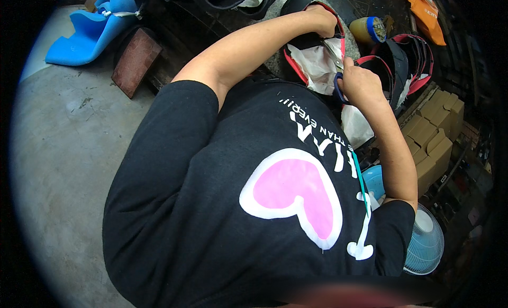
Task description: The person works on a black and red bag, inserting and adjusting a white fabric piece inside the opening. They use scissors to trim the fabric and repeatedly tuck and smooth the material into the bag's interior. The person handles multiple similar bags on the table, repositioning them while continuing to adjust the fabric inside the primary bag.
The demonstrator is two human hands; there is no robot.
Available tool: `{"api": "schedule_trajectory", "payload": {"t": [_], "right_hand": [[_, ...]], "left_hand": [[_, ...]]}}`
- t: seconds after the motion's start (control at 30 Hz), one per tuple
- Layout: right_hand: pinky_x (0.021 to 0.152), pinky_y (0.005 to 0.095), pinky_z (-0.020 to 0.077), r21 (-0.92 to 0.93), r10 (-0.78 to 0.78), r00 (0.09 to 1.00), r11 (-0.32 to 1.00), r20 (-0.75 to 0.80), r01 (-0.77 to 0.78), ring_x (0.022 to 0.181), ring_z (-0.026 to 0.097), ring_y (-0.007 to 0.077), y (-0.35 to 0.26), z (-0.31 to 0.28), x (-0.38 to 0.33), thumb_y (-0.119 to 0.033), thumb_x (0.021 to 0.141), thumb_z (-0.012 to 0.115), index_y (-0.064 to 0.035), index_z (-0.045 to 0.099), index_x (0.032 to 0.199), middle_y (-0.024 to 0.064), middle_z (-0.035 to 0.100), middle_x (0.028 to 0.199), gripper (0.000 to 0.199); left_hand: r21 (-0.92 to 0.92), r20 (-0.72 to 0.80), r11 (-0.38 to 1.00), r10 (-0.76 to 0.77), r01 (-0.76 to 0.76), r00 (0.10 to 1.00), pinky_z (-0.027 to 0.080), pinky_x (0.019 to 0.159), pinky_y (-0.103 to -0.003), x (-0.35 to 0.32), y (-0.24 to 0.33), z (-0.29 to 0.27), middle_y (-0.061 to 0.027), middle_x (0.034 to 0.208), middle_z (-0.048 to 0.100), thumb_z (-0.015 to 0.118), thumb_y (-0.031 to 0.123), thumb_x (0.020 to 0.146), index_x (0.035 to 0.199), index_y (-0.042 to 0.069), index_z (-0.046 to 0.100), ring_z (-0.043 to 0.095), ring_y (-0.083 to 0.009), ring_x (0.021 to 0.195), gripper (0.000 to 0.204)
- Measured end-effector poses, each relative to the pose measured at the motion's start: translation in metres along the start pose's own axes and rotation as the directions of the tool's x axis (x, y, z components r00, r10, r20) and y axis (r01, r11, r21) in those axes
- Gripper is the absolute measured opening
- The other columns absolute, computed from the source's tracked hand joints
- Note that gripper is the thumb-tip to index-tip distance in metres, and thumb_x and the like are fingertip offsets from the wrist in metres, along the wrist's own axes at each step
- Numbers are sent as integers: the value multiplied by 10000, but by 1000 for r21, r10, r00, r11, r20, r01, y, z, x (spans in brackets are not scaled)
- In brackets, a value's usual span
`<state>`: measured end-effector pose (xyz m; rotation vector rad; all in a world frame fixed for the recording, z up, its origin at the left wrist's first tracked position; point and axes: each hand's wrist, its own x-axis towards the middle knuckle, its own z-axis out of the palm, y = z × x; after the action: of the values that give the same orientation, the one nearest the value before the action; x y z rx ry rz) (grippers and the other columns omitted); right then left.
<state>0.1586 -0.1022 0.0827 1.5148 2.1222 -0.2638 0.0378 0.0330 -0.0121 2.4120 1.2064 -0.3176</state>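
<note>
We counted one pair of blue-handled scissors (338,81) in the right hand (361,83), whose fingers were curled through and closed on the handle loops, the blades pointing up into a crumpled sheet of white paper-like lining (316,64). The left hand (321,18) lay further out, fingers wrapped down over the far rim of the black shoe upper with red trim (296,30) that held the lining; this piece rested on a rounded grey stone worktop (275,64), just in front of our chest.

To the right we counted two more black-and-red shoe uppers (410,62), nested one against the other, and one yellow pot with a blue rim (369,29) beyond them. Several tan cardboard boxes (434,136) were stacked lower right (we could not count them exactly), with one pale blue electric fan (426,244) below.

On the left lay one folded blue foam sheet (92,30) and one reddish-brown brick (136,62) on the grey concrete floor (63,165). Our black shirt with a pink heart (238,202) blocked most of the lower view.
</note>
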Motion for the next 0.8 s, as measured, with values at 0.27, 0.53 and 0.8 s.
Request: {"api": "schedule_trajectory", "payload": {"t": [0.27,0.53,0.8], "right_hand": [[677,457,511,340,-100,995,935,-6,96,801,653,416,54,-24,-18,-305,847,679,-33,527,1027,210,672,838,360],[665,364,493,504,430,860,826,-275,-252,765,654,247,174,-39,51,-356,873,686,-61,555,1099,151,662,852,394],[891,441,489,427,393,857,874,-334,-235,1076,635,357,235,17,188,-413,859,676,-104,547,1221,184,666,1145,493]], "left_hand": [[-33,-87,997,71,-74,994,540,796,-446,-3,-15,9,-163,938,710,648,232,756,934,102,745,683,-348,901,241],[-108,-499,979,95,-171,861,547,783,-420,-37,19,10,-146,1041,645,578,71,775,1011,19,655,615,-343,1033,254],[-366,-670,832,75,-416,739,396,1062,-476,47,42,6,-218,1480,333,798,228,696,1412,57,398,422,-456,1282,837]]}}
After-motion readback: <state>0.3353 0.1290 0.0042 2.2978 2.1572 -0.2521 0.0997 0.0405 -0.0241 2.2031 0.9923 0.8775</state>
